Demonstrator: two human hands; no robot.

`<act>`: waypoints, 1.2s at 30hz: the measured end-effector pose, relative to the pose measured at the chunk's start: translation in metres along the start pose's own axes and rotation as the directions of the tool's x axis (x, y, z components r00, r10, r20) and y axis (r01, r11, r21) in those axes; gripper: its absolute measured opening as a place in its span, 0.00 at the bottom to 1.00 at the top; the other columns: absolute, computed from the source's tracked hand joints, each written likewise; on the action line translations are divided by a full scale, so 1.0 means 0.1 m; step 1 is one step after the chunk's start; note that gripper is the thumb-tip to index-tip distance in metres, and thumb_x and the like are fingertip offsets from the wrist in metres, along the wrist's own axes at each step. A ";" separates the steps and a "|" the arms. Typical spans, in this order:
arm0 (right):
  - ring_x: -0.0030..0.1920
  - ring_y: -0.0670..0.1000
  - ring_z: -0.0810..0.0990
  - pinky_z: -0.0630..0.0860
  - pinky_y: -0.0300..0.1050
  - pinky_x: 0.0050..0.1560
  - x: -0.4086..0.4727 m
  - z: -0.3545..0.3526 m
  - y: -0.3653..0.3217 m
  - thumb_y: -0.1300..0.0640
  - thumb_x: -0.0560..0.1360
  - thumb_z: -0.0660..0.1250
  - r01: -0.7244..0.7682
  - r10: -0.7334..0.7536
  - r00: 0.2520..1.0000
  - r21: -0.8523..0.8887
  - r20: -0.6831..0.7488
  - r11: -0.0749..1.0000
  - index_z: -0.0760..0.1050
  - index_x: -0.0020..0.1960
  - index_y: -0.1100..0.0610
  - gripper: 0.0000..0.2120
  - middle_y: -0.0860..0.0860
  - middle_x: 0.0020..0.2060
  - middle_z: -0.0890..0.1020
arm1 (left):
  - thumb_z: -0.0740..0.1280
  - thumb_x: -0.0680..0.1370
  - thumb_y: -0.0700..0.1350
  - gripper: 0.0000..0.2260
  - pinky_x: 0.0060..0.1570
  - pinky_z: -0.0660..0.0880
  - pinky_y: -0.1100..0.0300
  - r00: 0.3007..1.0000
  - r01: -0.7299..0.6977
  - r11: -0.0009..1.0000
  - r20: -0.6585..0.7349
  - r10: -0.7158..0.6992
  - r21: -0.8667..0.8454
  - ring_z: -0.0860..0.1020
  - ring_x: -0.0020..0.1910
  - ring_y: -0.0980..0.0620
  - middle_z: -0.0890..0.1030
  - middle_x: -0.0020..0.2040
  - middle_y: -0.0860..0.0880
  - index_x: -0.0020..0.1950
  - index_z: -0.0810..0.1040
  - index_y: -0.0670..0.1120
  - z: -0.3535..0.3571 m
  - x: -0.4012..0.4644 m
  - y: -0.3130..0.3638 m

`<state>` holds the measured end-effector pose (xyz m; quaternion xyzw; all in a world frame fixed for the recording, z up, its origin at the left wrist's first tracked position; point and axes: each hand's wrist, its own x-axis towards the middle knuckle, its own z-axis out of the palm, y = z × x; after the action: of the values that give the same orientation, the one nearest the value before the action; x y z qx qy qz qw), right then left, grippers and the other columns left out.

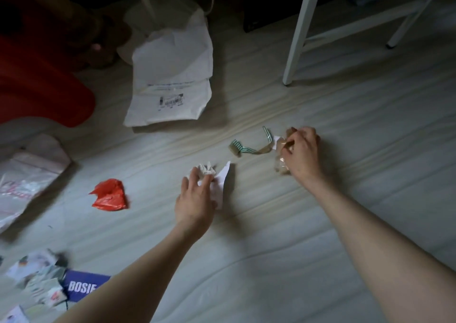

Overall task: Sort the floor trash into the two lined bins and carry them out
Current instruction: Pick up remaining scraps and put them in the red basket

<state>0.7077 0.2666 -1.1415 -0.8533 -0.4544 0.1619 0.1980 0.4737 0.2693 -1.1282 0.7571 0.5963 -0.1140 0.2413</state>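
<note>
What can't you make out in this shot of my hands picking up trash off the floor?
- Head view: no bins in frame, so their place is unknown.
- White mailer bag: label print too small and blurred to read.
- Blue card: my left arm covers the end of its lettering.
- Clear wrapper: right hand hides most of it.
- White paper: partly under left hand.
- Top of frame: too dark.

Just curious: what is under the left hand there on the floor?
Under the left hand lie crumpled white paper and a flat white scrap on the floor. The palm covers the rest.
</note>
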 end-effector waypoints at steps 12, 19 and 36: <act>0.57 0.65 0.72 0.63 0.50 0.54 -0.11 0.20 -0.05 0.67 0.72 0.65 -0.009 0.028 0.989 -0.127 0.147 0.992 0.72 0.55 0.66 0.12 0.64 0.57 0.72 | 0.62 0.77 0.42 0.20 0.37 0.68 0.56 0.999 -0.012 0.978 -0.043 0.022 0.210 0.67 0.62 0.44 0.61 0.70 0.48 0.68 0.63 0.49 -0.05 0.02 0.05; 0.60 0.61 0.72 0.66 0.40 0.57 -0.22 0.11 -0.38 0.75 0.69 0.60 0.051 -0.064 0.997 0.221 0.053 0.974 0.67 0.67 0.62 0.27 0.62 0.66 0.64 | 0.62 0.77 0.38 0.22 0.45 0.71 0.55 0.997 -0.070 0.984 0.026 0.066 0.164 0.69 0.57 0.44 0.63 0.62 0.44 0.69 0.62 0.46 -0.07 0.01 0.06; 0.36 0.57 0.79 0.77 0.45 0.32 -0.50 0.70 -0.51 0.62 0.47 0.83 0.287 -0.250 0.956 -0.304 0.155 0.908 0.75 0.40 0.59 0.25 0.58 0.42 0.79 | 0.61 0.76 0.31 0.24 0.56 0.71 0.49 0.952 -0.144 0.988 -0.280 0.125 -0.047 0.71 0.59 0.41 0.71 0.64 0.38 0.71 0.60 0.41 -0.86 0.88 -0.31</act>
<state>0.6126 0.2640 -1.1723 -0.7928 -0.5984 0.1043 0.0499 0.4569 0.3926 -1.1024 0.7960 0.5745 0.0293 0.1884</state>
